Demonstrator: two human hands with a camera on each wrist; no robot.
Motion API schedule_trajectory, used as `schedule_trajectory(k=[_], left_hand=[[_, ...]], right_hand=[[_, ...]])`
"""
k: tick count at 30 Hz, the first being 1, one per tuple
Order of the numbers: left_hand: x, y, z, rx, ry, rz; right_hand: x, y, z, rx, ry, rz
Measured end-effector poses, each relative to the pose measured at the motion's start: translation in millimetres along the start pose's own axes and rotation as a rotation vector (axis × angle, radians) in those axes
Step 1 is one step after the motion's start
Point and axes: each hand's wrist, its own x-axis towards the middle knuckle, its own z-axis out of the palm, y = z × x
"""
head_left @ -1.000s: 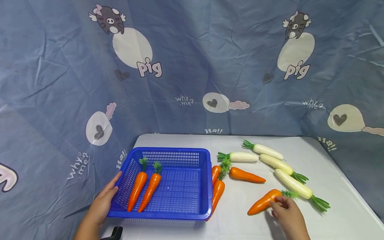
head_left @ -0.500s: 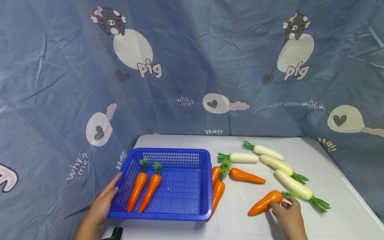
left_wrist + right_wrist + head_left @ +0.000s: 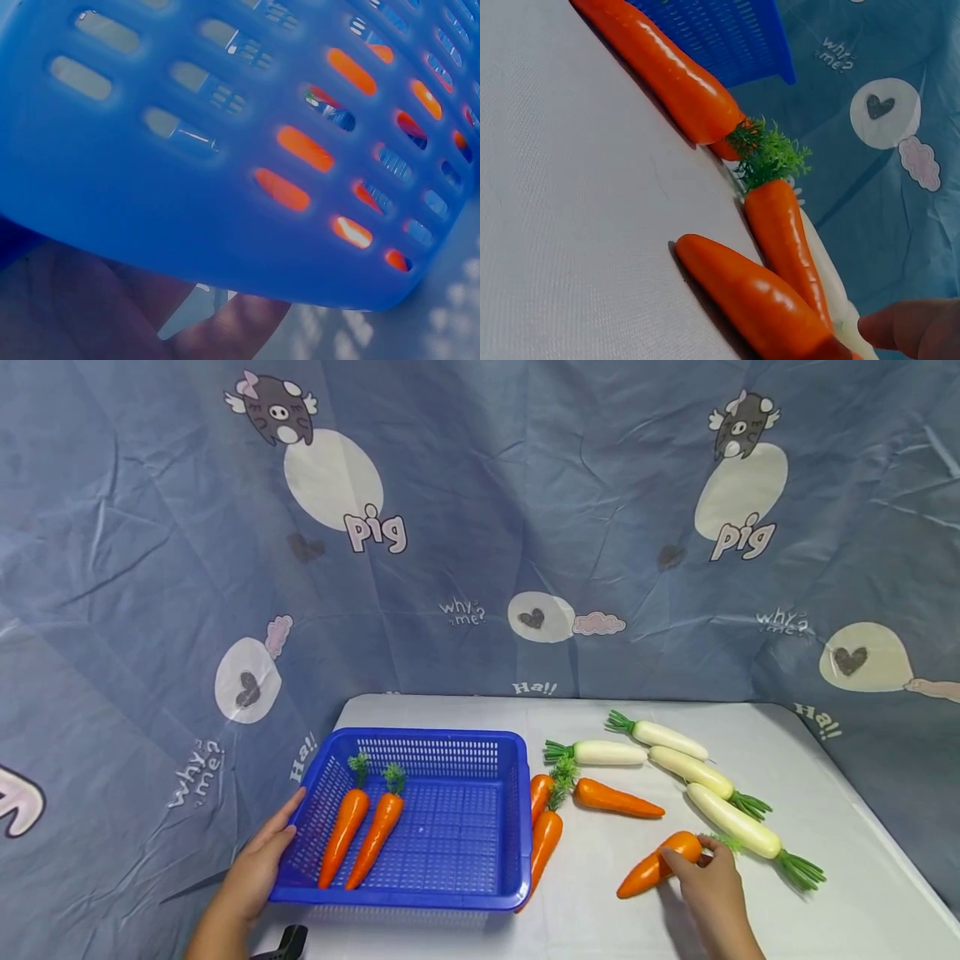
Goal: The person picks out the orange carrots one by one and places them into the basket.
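My left hand holds the left side of a blue plastic basket; its fingers show below the basket's wall in the left wrist view. Two orange carrots with green tops lie in the basket's left half. On the white table to the right, my right hand grips a carrot near its leafy end, the thumb on the near side. That carrot's tip points left and toward me. In the right wrist view its body lies on the table, with a finger close by.
Two carrots lie against the basket's right side, partly hidden by it. Another carrot lies farther back. Several white radishes with green tops lie at the back right. A blue printed cloth hangs behind the table.
My right hand has shifted slightly left, closing its thumb and fingers about the carrot's thick end. The carrot has barely moved. The left hand and basket stay in place.
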Motion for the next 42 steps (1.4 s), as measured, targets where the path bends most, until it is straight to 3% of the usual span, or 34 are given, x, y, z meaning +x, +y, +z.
schedule_trajectory(k=[5, 13, 20, 37, 42], left_hand=[[-0.1, -0.7, 1.3, 0.003, -0.011, 0.016], [0.1, 2.7, 0.5, -0.023, -0.008, 0.008], [-0.1, 3.6, -0.5, -0.024, -0.011, 0.002], [2.1, 3.1, -0.9, -0.020, -0.011, -0.048], [3.9, 3.0, -1.2, -0.026, -0.008, -0.034]], right_hand=[[0.5, 0, 2, -0.028, 0.037, -0.003], [6.2, 1, 7, -0.126, 0.069, -0.112], [8.0, -1, 4, -0.140, 0.050, -0.103], [7.9, 1, -2, 0.011, -0.005, -0.046], [11.0, 4, -3, 0.063, -0.013, -0.032]])
